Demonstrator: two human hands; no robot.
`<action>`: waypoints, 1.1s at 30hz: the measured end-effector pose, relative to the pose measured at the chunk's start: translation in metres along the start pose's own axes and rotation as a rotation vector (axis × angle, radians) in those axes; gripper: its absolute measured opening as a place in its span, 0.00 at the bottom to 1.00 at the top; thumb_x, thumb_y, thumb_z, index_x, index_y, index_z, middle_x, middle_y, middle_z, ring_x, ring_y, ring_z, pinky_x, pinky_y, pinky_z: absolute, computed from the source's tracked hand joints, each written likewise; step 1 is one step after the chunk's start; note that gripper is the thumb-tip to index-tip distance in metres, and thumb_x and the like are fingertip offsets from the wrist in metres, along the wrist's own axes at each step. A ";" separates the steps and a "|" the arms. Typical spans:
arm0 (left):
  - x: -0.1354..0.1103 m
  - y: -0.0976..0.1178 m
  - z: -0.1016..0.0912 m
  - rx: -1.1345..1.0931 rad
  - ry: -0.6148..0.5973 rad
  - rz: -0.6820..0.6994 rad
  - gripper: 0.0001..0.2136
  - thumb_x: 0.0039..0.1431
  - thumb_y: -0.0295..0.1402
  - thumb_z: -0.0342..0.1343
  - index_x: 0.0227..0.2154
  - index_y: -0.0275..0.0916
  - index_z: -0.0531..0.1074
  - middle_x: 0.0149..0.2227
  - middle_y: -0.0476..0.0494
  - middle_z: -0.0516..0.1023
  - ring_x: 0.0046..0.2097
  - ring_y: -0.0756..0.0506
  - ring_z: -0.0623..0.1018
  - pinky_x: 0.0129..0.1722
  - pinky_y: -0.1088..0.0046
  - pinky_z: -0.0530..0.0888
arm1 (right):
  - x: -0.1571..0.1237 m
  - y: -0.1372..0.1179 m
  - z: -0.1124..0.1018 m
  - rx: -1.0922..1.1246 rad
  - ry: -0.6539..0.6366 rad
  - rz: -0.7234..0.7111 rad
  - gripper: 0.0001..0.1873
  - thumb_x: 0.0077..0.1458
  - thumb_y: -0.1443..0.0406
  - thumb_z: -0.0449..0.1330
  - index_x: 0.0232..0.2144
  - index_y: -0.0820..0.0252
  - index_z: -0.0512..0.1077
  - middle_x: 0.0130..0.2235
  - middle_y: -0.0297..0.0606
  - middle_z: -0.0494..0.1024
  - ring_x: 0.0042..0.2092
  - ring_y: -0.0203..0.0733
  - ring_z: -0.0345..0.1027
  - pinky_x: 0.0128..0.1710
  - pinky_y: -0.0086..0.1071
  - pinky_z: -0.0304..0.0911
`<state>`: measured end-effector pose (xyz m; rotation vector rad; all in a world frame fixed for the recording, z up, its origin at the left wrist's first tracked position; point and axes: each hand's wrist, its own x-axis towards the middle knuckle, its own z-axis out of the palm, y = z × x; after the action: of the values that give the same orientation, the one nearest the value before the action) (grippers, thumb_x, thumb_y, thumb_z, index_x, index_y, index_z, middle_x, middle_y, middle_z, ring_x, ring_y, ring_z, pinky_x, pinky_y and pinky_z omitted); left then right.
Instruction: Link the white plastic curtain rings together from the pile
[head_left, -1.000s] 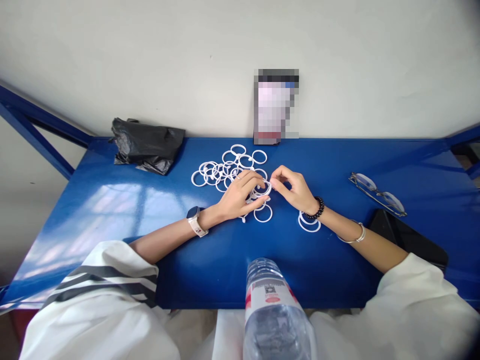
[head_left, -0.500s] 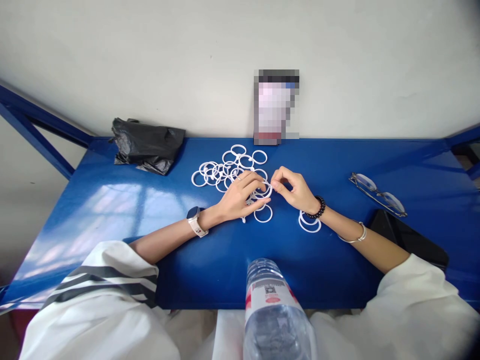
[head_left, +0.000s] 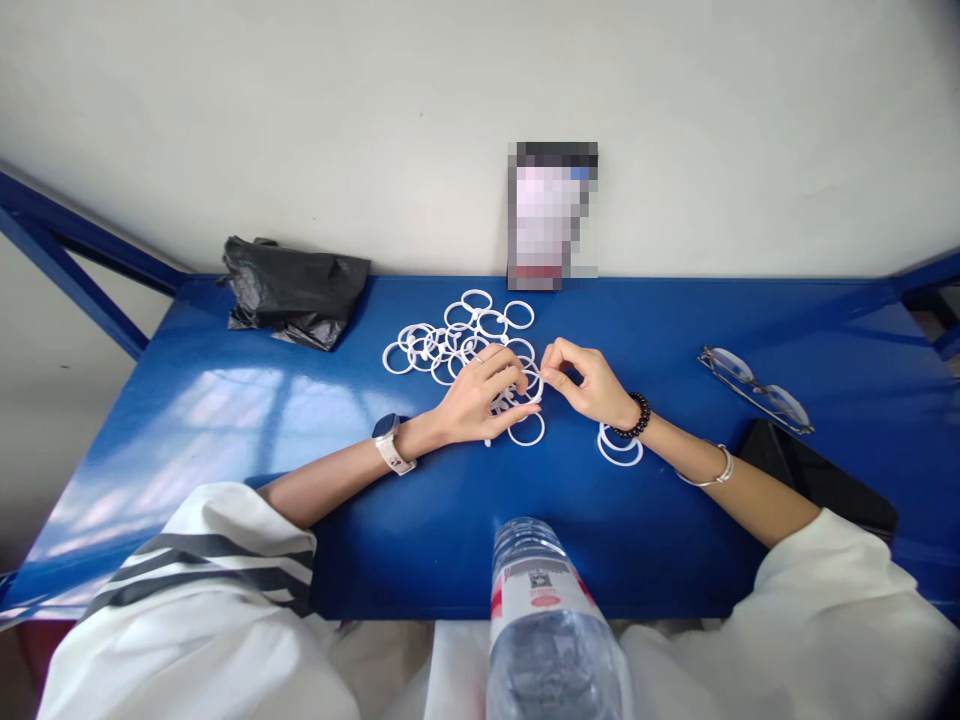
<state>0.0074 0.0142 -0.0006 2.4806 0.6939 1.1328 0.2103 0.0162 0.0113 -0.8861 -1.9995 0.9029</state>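
On the blue table [head_left: 225, 420], my left hand [head_left: 480, 395] and my right hand [head_left: 589, 380] meet over a white plastic ring [head_left: 529, 386]. Both pinch that ring between thumb and fingers. A heap of several loose white rings [head_left: 454, 335] lies just behind my left hand. One single ring [head_left: 526, 430] lies flat in front of the hands. A small stack of rings [head_left: 619, 447] rests under my right wrist, beside a black bead bracelet. A white watch sits on my left wrist.
A crumpled black plastic bag [head_left: 296, 290] lies at the back left. Eyeglasses [head_left: 757, 388] and a black flat object [head_left: 817, 470] are at the right. A water bottle [head_left: 544, 620] stands at the near edge. A blurred card [head_left: 551, 215] leans on the wall.
Both hands stay in place over the ring. The fingers have shifted slightly and drawn a little closer together.
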 end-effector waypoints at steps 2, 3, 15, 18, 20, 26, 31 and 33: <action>0.000 0.000 0.000 0.000 0.005 0.015 0.13 0.62 0.43 0.55 0.32 0.38 0.65 0.33 0.43 0.72 0.38 0.46 0.70 0.39 0.66 0.70 | 0.000 0.000 0.000 0.006 0.000 0.001 0.17 0.63 0.56 0.53 0.26 0.56 0.59 0.24 0.30 0.64 0.27 0.34 0.60 0.28 0.30 0.57; 0.001 0.001 0.000 -0.001 0.006 0.021 0.12 0.62 0.43 0.55 0.32 0.38 0.65 0.33 0.44 0.72 0.37 0.46 0.70 0.39 0.66 0.70 | 0.000 0.000 0.000 0.009 0.001 0.001 0.16 0.63 0.56 0.54 0.26 0.56 0.59 0.24 0.30 0.64 0.27 0.34 0.60 0.28 0.30 0.57; 0.001 0.001 0.000 -0.009 -0.022 -0.056 0.12 0.59 0.40 0.58 0.37 0.38 0.65 0.36 0.43 0.73 0.40 0.45 0.71 0.41 0.67 0.71 | 0.004 -0.008 -0.005 -0.032 0.016 0.072 0.13 0.65 0.58 0.51 0.31 0.57 0.67 0.28 0.32 0.71 0.28 0.34 0.65 0.30 0.29 0.62; 0.002 0.000 0.001 -0.013 -0.012 -0.079 0.13 0.59 0.39 0.58 0.40 0.38 0.65 0.38 0.43 0.74 0.42 0.45 0.72 0.43 0.66 0.71 | 0.009 -0.015 -0.012 -0.095 0.038 0.134 0.11 0.64 0.59 0.50 0.34 0.58 0.67 0.30 0.33 0.73 0.31 0.35 0.68 0.32 0.29 0.64; 0.002 0.000 0.001 -0.006 -0.019 -0.086 0.12 0.59 0.39 0.58 0.40 0.38 0.65 0.39 0.42 0.74 0.43 0.45 0.72 0.44 0.65 0.71 | 0.013 -0.020 -0.021 -0.227 -0.011 0.180 0.09 0.62 0.59 0.52 0.36 0.58 0.67 0.33 0.35 0.75 0.32 0.36 0.69 0.33 0.30 0.64; 0.003 0.003 -0.001 0.002 -0.029 -0.085 0.11 0.59 0.36 0.58 0.40 0.38 0.66 0.40 0.42 0.74 0.43 0.44 0.72 0.44 0.66 0.72 | 0.010 -0.043 -0.060 -0.704 -0.481 0.329 0.29 0.53 0.53 0.59 0.54 0.56 0.60 0.48 0.42 0.74 0.42 0.48 0.72 0.32 0.33 0.61; 0.003 0.002 -0.001 0.022 -0.014 -0.097 0.11 0.59 0.37 0.58 0.40 0.38 0.65 0.39 0.42 0.73 0.43 0.44 0.72 0.45 0.66 0.72 | 0.003 -0.059 -0.068 -0.924 -0.811 0.500 0.32 0.46 0.57 0.65 0.53 0.55 0.62 0.48 0.42 0.75 0.43 0.53 0.73 0.28 0.32 0.57; 0.003 0.002 0.000 0.034 -0.012 -0.122 0.12 0.59 0.37 0.58 0.41 0.38 0.65 0.40 0.41 0.73 0.44 0.44 0.72 0.46 0.65 0.72 | 0.003 -0.061 -0.063 -1.003 -0.853 0.566 0.28 0.47 0.60 0.65 0.50 0.56 0.64 0.46 0.42 0.76 0.39 0.53 0.74 0.27 0.33 0.55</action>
<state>0.0094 0.0145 0.0023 2.4335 0.8551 1.0698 0.2446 0.0057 0.0916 -1.9181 -3.1087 0.5376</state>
